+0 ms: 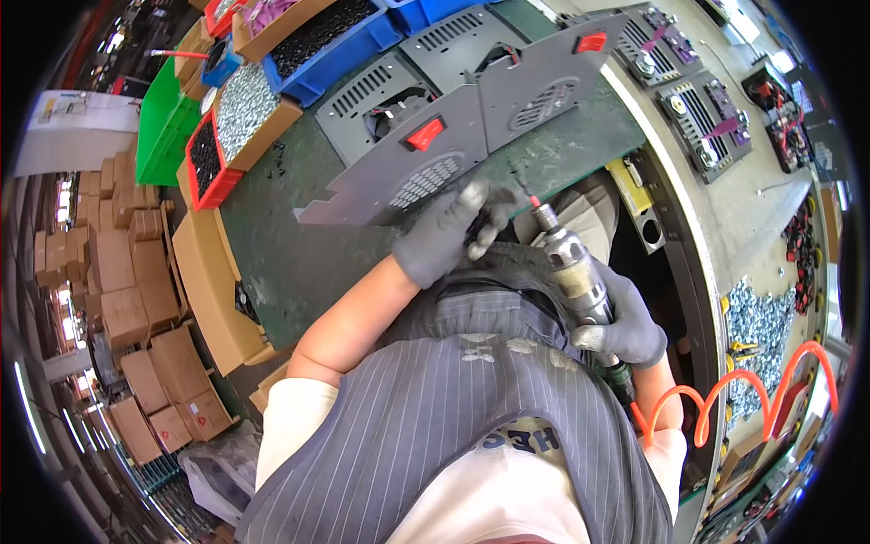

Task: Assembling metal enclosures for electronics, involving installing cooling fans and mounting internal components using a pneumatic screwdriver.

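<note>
My right hand [625, 317], in a grey glove, is wrapped round a pneumatic screwdriver [576, 274]. Its red-collared tip points up and left, toward the metal parts on the bench. Also gloved, my left hand [453, 222] is closed with its fingers curled beside the lower edge of a grey metal panel [426, 172]; whatever they may hold is hidden. That panel carries a red rocker switch [425, 134] and a round perforated vent. A second grey panel [544, 91] adjoins it on the right, with its own red switch [592, 42]. Slotted grey housings [372, 100] stand behind them.
The green bench top [281, 245] lies under the panels. Blue bins [317, 77] of dark screws and a box of silver screws [246, 113] line its far left. An orange coiled hose [743, 381] runs at right, near scattered silver parts [757, 335]. Cartons [127, 272] are stacked left.
</note>
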`<state>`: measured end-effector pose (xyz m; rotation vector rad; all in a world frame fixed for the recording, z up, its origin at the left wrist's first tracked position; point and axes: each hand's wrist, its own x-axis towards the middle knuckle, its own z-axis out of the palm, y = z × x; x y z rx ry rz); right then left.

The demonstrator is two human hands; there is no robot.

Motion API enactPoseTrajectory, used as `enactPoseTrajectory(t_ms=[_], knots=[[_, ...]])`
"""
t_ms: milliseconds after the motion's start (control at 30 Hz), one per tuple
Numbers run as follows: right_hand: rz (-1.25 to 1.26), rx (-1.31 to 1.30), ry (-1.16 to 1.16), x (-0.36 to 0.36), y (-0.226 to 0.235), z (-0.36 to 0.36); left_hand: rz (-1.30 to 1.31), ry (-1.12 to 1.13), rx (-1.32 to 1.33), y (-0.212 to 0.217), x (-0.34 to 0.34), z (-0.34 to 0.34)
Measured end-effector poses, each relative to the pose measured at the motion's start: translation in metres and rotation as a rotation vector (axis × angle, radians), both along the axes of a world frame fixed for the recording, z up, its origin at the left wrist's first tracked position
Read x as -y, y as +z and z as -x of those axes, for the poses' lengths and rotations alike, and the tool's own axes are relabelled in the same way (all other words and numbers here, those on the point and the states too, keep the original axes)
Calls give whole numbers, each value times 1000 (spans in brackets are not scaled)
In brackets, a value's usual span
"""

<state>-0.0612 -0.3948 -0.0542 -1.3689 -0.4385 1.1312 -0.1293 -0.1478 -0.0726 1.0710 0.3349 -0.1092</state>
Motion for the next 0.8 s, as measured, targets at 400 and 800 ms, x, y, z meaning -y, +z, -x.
enactPoseTrajectory(t_ms=[400,800], knots=[[56,-59,-88,-2,-13,11,-569,330,-362,-4,-176,93],[152,-32,-151,3,-19,14,-398,515,-191,-17,-243,76]])
